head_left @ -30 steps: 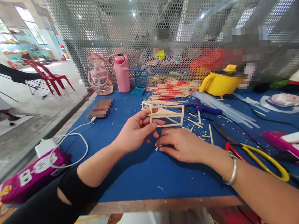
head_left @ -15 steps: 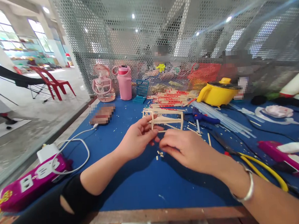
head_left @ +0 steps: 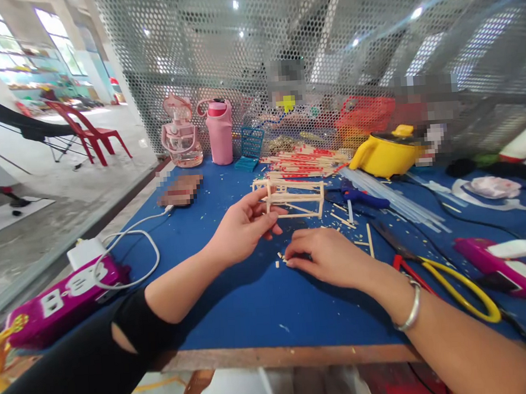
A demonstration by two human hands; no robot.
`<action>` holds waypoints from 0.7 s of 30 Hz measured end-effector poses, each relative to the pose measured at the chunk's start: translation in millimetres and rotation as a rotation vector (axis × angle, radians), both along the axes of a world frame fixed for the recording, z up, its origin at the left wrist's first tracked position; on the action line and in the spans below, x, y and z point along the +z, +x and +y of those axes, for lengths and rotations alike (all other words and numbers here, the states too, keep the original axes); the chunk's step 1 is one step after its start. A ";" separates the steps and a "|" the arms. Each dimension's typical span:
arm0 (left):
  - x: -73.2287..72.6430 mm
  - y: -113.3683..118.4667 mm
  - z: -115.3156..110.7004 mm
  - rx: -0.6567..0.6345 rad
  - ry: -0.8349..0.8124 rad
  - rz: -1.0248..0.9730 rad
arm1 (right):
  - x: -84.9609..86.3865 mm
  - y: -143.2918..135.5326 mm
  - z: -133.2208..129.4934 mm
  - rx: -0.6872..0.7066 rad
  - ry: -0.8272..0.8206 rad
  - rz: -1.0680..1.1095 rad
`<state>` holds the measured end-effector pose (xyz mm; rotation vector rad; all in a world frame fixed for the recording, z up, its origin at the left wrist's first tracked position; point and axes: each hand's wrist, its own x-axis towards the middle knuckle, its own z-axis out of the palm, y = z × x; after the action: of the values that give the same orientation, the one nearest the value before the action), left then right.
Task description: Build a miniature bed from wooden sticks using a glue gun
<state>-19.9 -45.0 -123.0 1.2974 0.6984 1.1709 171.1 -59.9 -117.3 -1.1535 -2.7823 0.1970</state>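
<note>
My left hand (head_left: 242, 231) pinches the near left corner of a small box-shaped frame (head_left: 296, 198) built from thin wooden sticks, held tilted just above the blue table top. Several short cut stick pieces (head_left: 277, 264) lie below it. My right hand (head_left: 322, 253) is lowered beside these pieces, its thumb and forefinger drawn together at them. Whether a piece sits between those fingertips is too small to tell. A blue hot glue gun (head_left: 363, 195) lies to the right of the frame, among loose sticks (head_left: 370, 240).
Behind the frame lies a pile of red-marked sticks (head_left: 305, 161). Pink bottle (head_left: 220, 134), clear bottle (head_left: 182, 143) and yellow pot (head_left: 387, 155) stand along the mesh screen (head_left: 219, 57). Glue sticks (head_left: 397, 203), yellow-handled pliers (head_left: 462, 286) and power strips (head_left: 68, 298) lie around.
My right hand has moved away from the frame and down to the short pieces, its fingers parting slightly. My left hand still holds the frame. The camera view has shifted a little.
</note>
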 end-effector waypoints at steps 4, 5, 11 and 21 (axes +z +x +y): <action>-0.1 0.7 -0.4 0.004 0.010 -0.013 | -3.5 -2.9 0.5 0.006 0.005 -0.024; 0.0 0.8 -0.7 0.009 0.008 -0.016 | -4.4 -3.5 0.4 0.014 0.006 -0.026; 0.2 1.3 -3.0 0.014 -0.009 0.022 | -3.8 -5.3 -6.4 0.060 0.027 -0.006; -0.6 -0.8 -3.2 0.017 -0.035 0.085 | 59.6 -12.1 11.0 0.071 0.542 0.302</action>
<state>-20.7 -48.2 -123.6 1.3194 0.7903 1.1179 159.0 -48.8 -57.7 -0.8111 -2.3880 -0.3308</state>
